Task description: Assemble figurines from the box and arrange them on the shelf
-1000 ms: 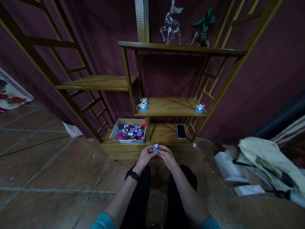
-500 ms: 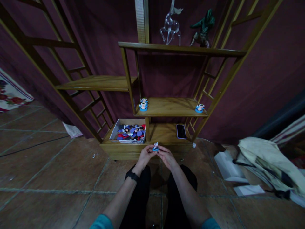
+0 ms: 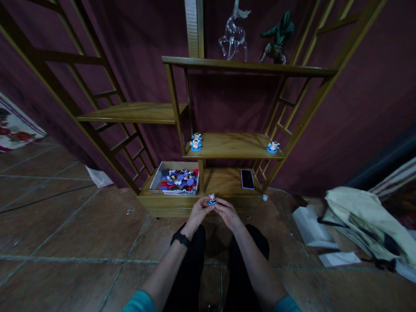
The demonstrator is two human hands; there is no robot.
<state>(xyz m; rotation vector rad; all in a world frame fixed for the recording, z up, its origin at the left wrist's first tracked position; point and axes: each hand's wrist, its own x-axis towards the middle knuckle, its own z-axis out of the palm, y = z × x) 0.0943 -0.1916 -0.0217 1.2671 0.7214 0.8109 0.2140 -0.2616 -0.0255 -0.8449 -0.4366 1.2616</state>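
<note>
Between my two hands is a small figurine (image 3: 212, 199) with a pale head, dark body and blue base. My left hand (image 3: 199, 212) grips its left side, a dark band around the wrist. From the right, my right hand (image 3: 228, 213) has its fingers closed on the same base. Just beyond my left hand stands an open cardboard box (image 3: 155, 178) full of small figurines and round purple and red pieces. On the middle shelf (image 3: 234, 146), two similar blue-based figurines (image 3: 195, 144) stand close together at the left, and another figurine (image 3: 273, 147) at the right end.
A phone (image 3: 247, 179) lies on the lower shelf, right of the box. A clear glass deer (image 3: 234, 37) and a dark green statue (image 3: 277, 39) stand on the top shelf. Beige fabric (image 3: 360, 216) and white boxes (image 3: 313, 227) lie on the tiled floor at right.
The figurine between my hands has tilted slightly, so less of its blue base shows. Both hands stay nearly in place.
</note>
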